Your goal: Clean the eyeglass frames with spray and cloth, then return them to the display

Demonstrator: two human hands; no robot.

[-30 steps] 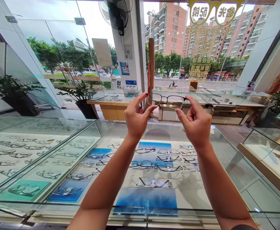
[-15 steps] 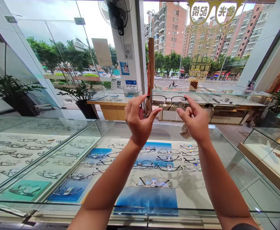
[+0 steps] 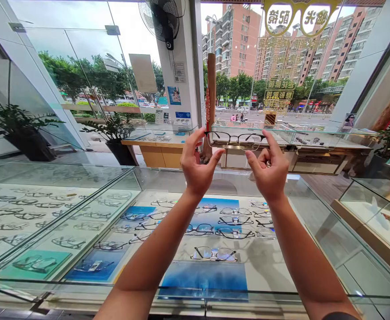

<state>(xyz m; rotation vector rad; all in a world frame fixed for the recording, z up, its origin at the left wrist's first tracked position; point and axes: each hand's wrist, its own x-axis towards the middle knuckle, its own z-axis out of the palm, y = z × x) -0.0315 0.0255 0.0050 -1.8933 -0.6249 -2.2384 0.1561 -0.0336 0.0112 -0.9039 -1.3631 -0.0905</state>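
A pair of eyeglasses (image 3: 234,137) with dark upper rims and thin lower rims is held up in front of me, above the glass display counter. My left hand (image 3: 197,171) grips its left end with the fingers, the thumb pointing in below the lens. At the opposite end my right hand (image 3: 272,174) has its index finger against the frame, the other fingers curled and the thumb below. Something small and pale, perhaps cloth, shows partly behind the right hand. Under my arms, several eyeglasses (image 3: 213,254) lie in rows inside the counter.
The glass counter (image 3: 318,213) spans the space before me, with more frames in its left section. Farther off stand other display cases (image 3: 331,143), potted plants (image 3: 113,138) and a wooden post (image 3: 211,89) near the windows. A wall fan (image 3: 160,20) hangs above.
Both hands have shifted slightly, the left one rightward. The eyeglasses are turned a little, and their temples now show through the lenses. The pale thing by the right hand is less visible.
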